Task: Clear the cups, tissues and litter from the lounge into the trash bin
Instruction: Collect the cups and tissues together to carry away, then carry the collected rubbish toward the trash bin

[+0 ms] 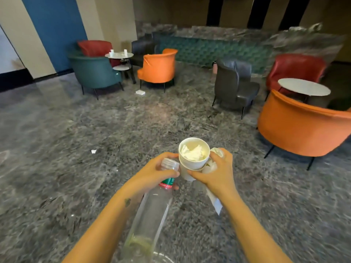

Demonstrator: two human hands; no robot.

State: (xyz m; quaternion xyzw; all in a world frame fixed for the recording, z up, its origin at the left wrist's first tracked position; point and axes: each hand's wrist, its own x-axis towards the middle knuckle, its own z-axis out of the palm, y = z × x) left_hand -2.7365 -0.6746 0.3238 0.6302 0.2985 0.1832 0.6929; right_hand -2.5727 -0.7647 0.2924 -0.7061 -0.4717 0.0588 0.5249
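I am looking down at both hands, which are meeting at the lower middle of the frame above the grey marbled floor [76, 186]. The left hand [161, 172] is wrapping its grip round the neck of a clear plastic bottle [152, 211], just under the ribbed clear cap [169, 163]. The bottle is slanting down toward the bottom edge, wearing a red and green label [168, 183] near the neck and showing a yellowish tint near its base. The right hand [218, 174] is clamping its grip on white paper cups [191, 164], one nested inside another, with the thumb lying across the outer cup's side. The cups are standing upright between the two hands, and the inner one is carrying a crumpled white tissue [191, 153]. The same hand is also holding a wad of white paper [217, 151] behind the cups, and a white paper strip [215, 203] is hanging below its wrist. A small white scrap [93, 151] is lying on the floor at the middle left, and a folded white paper [140, 92] is lying on the floor in front of the orange chair [157, 67] in the upper middle. On the round tabletop [119, 55] in the upper left, small white cups [125, 52] are standing among bits of paper.
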